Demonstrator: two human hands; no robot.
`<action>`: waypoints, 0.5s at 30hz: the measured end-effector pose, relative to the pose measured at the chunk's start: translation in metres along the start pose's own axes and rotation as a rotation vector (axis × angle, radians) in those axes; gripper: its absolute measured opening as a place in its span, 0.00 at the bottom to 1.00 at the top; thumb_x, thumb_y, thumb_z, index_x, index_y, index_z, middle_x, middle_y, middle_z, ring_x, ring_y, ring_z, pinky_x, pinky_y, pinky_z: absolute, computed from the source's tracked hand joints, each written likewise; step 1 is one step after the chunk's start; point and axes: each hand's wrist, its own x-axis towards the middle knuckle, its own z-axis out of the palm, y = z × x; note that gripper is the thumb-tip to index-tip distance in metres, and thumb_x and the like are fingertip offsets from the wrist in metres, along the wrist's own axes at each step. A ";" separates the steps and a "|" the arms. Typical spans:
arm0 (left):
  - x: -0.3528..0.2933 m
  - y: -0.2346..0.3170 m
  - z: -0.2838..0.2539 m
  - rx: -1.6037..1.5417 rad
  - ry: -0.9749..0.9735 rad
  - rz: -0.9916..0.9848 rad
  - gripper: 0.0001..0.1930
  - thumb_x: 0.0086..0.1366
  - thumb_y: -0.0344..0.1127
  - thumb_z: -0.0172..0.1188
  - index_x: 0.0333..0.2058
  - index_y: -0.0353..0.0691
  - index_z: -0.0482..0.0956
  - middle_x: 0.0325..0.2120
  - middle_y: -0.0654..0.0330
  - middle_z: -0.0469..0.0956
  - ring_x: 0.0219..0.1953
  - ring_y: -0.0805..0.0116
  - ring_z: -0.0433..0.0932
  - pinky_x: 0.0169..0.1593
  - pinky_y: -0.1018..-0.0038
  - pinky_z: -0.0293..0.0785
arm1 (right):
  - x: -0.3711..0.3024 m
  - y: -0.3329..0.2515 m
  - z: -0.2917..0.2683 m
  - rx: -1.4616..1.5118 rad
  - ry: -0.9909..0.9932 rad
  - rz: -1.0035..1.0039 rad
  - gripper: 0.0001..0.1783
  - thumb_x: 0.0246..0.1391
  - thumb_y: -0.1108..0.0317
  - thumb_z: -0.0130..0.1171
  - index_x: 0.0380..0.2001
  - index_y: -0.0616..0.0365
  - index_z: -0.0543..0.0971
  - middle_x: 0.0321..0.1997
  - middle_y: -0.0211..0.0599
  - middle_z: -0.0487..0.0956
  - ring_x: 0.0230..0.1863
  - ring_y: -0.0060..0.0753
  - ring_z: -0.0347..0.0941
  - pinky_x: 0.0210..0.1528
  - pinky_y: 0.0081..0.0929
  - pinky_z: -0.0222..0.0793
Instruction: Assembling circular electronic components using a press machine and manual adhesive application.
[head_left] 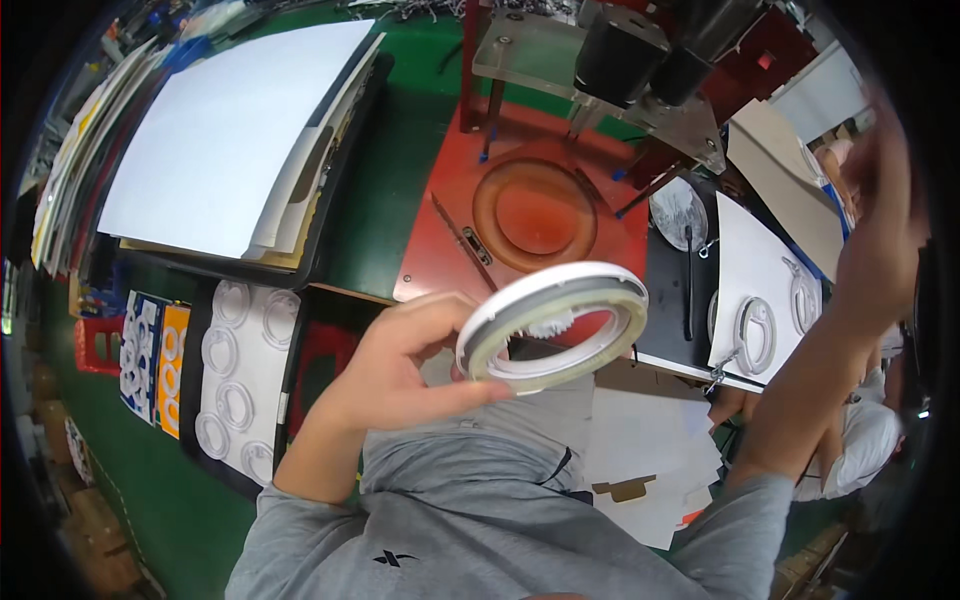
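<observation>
My left hand (395, 362) is closed on a ring-shaped plastic part (560, 290), white outside with a grey band and a cream-coloured lower rim. Thumb and fingers pinch its left edge, and the ring tilts so that its open middle shows, with small white teeth inside. It hangs in front of a red machine base (425, 262), which bears a round amber ring-shaped seat (490, 215). Far off to the right my right hand (885, 190) is raised, apart from the ring. Motion blurs its fingers, so their state is unclear.
Above the base stands a press with black cylinders (620, 55). Stacked white sheets (235, 140) lie at the left, near a tray sheet (222, 300) of several rings. Rightward are a black-handled tool (690, 285), a round dish (678, 212), a board with rings (735, 260) and another person (865, 440).
</observation>
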 end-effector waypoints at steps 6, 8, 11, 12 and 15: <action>0.011 -0.015 0.036 -0.233 -0.053 -0.025 0.20 0.53 0.23 0.79 0.45 0.31 0.82 0.43 0.57 0.81 0.45 0.69 0.81 0.49 0.73 0.77 | -0.154 -0.012 -0.028 0.773 -0.828 0.504 0.27 0.70 0.54 0.57 0.61 0.65 0.75 0.43 0.35 0.79 0.40 0.22 0.75 0.42 0.21 0.71; 0.018 -0.028 0.051 -0.392 -0.109 -0.038 0.22 0.56 0.20 0.76 0.49 0.29 0.79 0.45 0.56 0.80 0.49 0.68 0.80 0.54 0.71 0.77 | -0.207 -0.019 -0.027 0.975 -0.794 0.694 0.27 0.70 0.57 0.58 0.64 0.64 0.71 0.43 0.33 0.79 0.37 0.21 0.77 0.36 0.20 0.71; 0.029 -0.030 0.076 -0.511 -0.122 -0.227 0.23 0.59 0.20 0.73 0.52 0.31 0.78 0.46 0.57 0.79 0.47 0.71 0.80 0.51 0.73 0.77 | -0.221 -0.020 -0.036 1.146 -0.590 1.022 0.16 0.72 0.60 0.57 0.53 0.60 0.75 0.34 0.27 0.78 0.27 0.13 0.71 0.27 0.14 0.65; 0.034 -0.032 0.083 -0.519 -0.173 -0.230 0.23 0.59 0.20 0.73 0.52 0.31 0.78 0.46 0.57 0.79 0.47 0.71 0.80 0.51 0.73 0.77 | -0.217 -0.012 -0.043 1.110 -0.572 1.112 0.15 0.72 0.57 0.55 0.50 0.58 0.76 0.28 0.24 0.77 0.22 0.12 0.67 0.24 0.12 0.60; 0.047 -0.032 0.099 -0.203 -0.269 -0.074 0.22 0.57 0.21 0.74 0.50 0.33 0.80 0.46 0.58 0.79 0.38 0.76 0.77 0.40 0.79 0.72 | -0.227 0.038 -0.055 1.038 -0.205 1.133 0.21 0.74 0.53 0.49 0.43 0.62 0.78 0.23 0.25 0.75 0.17 0.12 0.61 0.18 0.16 0.52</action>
